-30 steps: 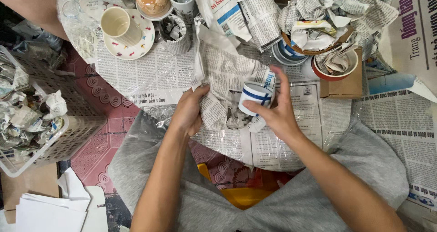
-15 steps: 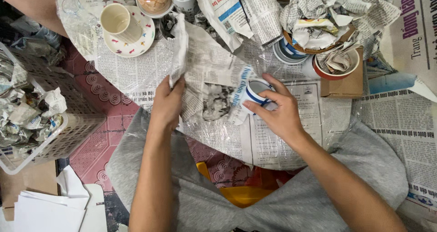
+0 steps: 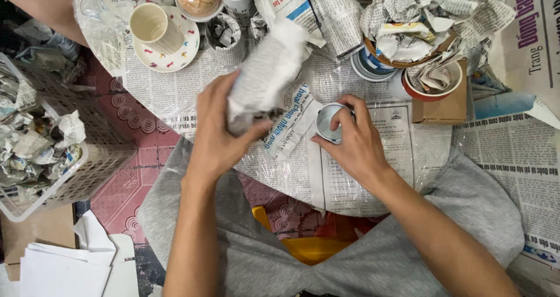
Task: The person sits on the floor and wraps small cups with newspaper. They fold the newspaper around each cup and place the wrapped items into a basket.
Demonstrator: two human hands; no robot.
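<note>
My left hand (image 3: 219,131) grips a crumpled sheet of newspaper (image 3: 265,69), lifted above a round table (image 3: 361,180) covered with newspaper under clear plastic; the sheet is motion-blurred. My right hand (image 3: 353,142) holds a small blue-and-white cup (image 3: 328,122) on its side, its opening facing up toward me. A loose strip of newspaper (image 3: 289,122) lies on the table between the two hands.
A cream cup on a dotted saucer (image 3: 157,32) stands at the back left. Bowls stuffed with crumpled paper (image 3: 420,58) sit at the back right on a cardboard box (image 3: 440,107). A white plastic basket (image 3: 58,157) of crumpled paper stands at the left. White sheets (image 3: 70,268) lie at the lower left.
My left hand has pulled the newspaper off the cup and lifted it up and away to the back. The cup in my right hand is now bare.
</note>
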